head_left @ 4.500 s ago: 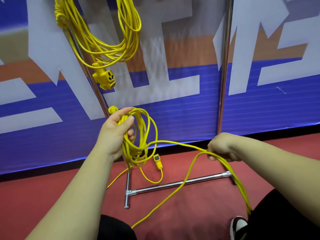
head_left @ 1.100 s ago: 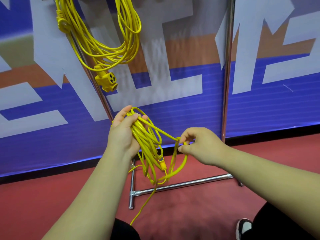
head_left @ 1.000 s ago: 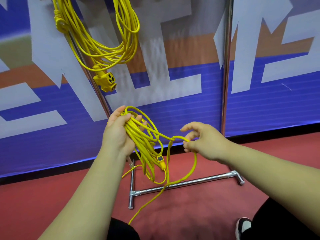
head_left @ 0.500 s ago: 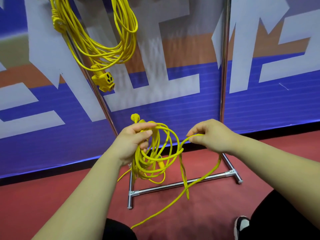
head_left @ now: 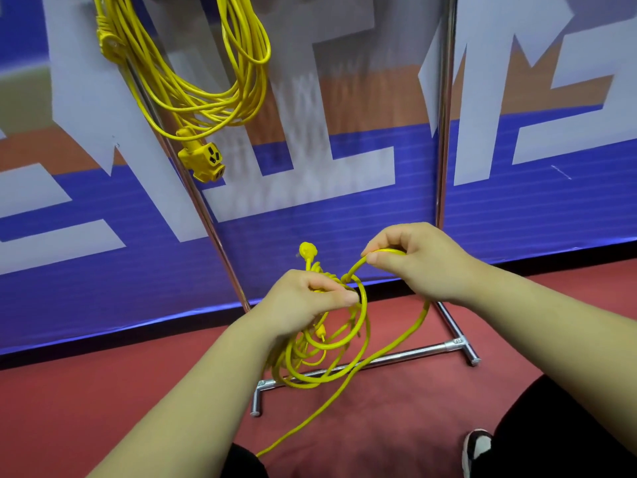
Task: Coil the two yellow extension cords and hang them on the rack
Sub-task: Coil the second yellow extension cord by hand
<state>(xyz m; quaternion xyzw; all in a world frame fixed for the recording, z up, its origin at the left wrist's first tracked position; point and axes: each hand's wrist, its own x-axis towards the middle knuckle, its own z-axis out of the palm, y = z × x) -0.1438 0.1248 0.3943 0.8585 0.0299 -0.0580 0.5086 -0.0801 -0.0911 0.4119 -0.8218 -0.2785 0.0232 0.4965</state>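
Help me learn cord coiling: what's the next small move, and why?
Probably lay the loop pinched by the right hand into the left hand, which grips the coil. A tail trails toward the floor, so coiling looks unfinished.

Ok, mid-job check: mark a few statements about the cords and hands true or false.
One cord hangs on the rack. True.
The left hand is empty. False: it grips the coil.
The right hand pinches a loop. True.
The coil is finished. False: a tail trails on the floor.
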